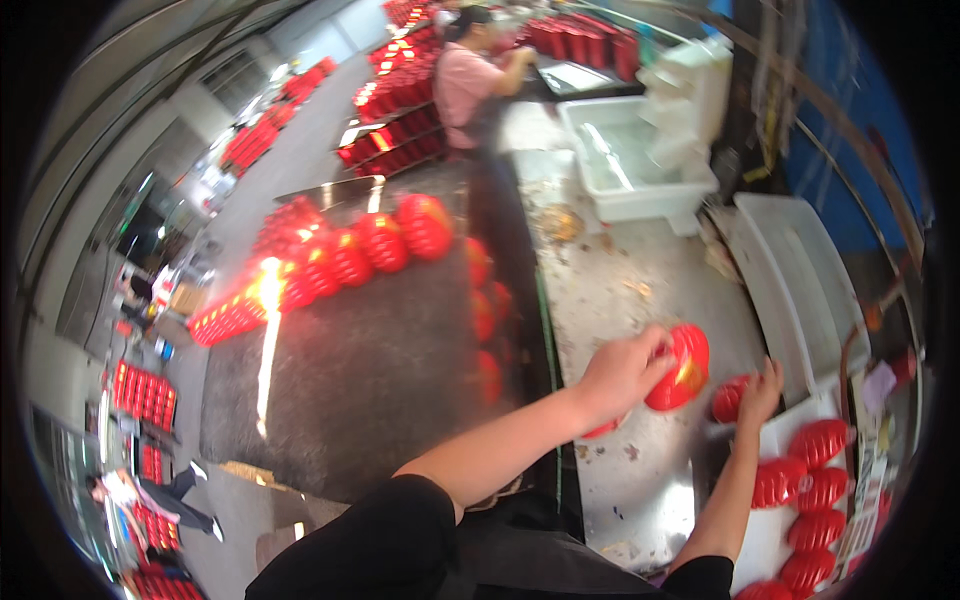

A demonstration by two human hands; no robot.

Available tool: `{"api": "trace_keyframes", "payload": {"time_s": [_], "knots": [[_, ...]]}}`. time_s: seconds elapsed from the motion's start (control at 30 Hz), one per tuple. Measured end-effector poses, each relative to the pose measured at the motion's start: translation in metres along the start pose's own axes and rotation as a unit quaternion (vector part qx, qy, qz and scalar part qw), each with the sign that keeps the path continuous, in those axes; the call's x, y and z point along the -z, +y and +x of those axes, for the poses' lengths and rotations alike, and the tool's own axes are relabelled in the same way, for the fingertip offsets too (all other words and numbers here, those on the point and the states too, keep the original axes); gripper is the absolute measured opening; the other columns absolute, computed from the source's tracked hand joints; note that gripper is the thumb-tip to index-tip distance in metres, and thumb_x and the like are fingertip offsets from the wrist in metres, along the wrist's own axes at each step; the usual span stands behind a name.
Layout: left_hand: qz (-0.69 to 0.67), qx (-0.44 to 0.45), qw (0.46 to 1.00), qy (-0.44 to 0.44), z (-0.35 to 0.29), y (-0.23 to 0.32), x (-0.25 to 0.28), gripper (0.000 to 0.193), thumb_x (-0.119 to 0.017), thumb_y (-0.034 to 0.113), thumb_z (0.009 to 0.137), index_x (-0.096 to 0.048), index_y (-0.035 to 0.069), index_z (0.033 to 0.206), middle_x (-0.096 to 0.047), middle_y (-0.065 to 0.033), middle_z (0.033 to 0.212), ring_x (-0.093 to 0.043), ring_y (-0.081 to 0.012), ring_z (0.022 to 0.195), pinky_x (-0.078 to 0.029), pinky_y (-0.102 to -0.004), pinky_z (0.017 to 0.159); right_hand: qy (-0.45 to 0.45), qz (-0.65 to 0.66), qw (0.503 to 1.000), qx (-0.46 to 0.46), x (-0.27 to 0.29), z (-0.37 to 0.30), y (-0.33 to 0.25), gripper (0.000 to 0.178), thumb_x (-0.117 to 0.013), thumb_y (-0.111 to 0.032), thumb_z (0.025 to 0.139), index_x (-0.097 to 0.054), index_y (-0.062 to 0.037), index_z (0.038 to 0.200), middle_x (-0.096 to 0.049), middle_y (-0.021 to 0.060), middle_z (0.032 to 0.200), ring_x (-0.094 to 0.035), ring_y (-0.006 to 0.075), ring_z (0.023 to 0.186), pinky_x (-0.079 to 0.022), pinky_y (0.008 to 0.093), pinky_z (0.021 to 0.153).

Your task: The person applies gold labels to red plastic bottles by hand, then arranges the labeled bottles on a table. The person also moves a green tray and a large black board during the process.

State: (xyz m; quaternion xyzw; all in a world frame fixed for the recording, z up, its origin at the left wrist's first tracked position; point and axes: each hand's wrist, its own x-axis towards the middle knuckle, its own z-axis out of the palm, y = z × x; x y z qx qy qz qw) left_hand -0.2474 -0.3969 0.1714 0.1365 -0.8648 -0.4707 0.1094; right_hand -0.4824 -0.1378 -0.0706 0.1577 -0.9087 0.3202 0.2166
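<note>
My left hand (622, 372) is closed on the edge of a glossy red ribbed rounded piece (690, 366) with a gold mark, held over the metal worktop (640, 500). To its right, my right hand (765, 392) grips a smaller-looking red ribbed piece (731, 399) beside the white tub. Part of another red piece (604, 429) shows beneath my left wrist. Several similar red pieces (817, 490) lie on a white surface by my right forearm.
A dark table (350, 400) at the left bears rows of red ribbed pieces (380, 243). White tubs (655, 207) (800, 290) stand at the far and right sides of the worktop. A person in pink (463, 85) works farther off, near stacked red pieces (400, 140).
</note>
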Motion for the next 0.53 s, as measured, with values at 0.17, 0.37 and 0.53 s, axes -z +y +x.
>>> {"api": "trace_keyframes", "payload": {"time_s": [0.17, 0.37, 0.53], "knots": [[-0.030, 0.003, 1.000, -0.001, -0.095, 0.014, 0.084, 0.024, -0.063, 0.024, 0.100, -0.058, 0.005, 0.114, -0.066, -0.0175, 0.079, -0.068, -0.0355, 0.075, -0.051, -0.0426, 0.067, 0.022, 0.101, 0.988, -0.113, 0.003, 0.012, -0.001, 0.027, -0.063, -0.012, 0.097, -0.071, 0.0003, 0.119, -0.074, 0.0166, 0.115, -0.070, 0.0302, 0.108, -0.053, 0.0380, 0.097], [-0.021, 0.048, 0.999, 0.011, -0.193, 0.014, 0.162, 0.025, -0.063, 0.025, 0.101, -0.059, 0.008, 0.120, -0.069, -0.0131, 0.093, -0.071, -0.0281, 0.084, -0.053, -0.0387, 0.075, 0.006, 0.162, 0.979, -0.122, 0.023, -0.019, -0.043, 0.026, -0.062, -0.016, 0.099, -0.071, 0.0012, 0.117, -0.075, 0.0147, 0.110, -0.071, 0.0282, 0.095, -0.054, 0.0353, 0.091], [0.013, 0.157, 0.987, 0.040, -0.258, 0.022, 0.223, 0.034, -0.071, 0.029, 0.096, -0.062, 0.012, 0.124, -0.074, -0.0148, 0.108, -0.075, -0.0252, 0.098, -0.058, -0.0384, 0.088, -0.057, 0.289, 0.917, -0.269, 0.095, -0.062, -0.077, 0.026, -0.061, -0.011, 0.101, -0.068, -0.0037, 0.125, -0.073, 0.0151, 0.111, -0.067, 0.0276, 0.097, -0.054, 0.0361, 0.091]]}}
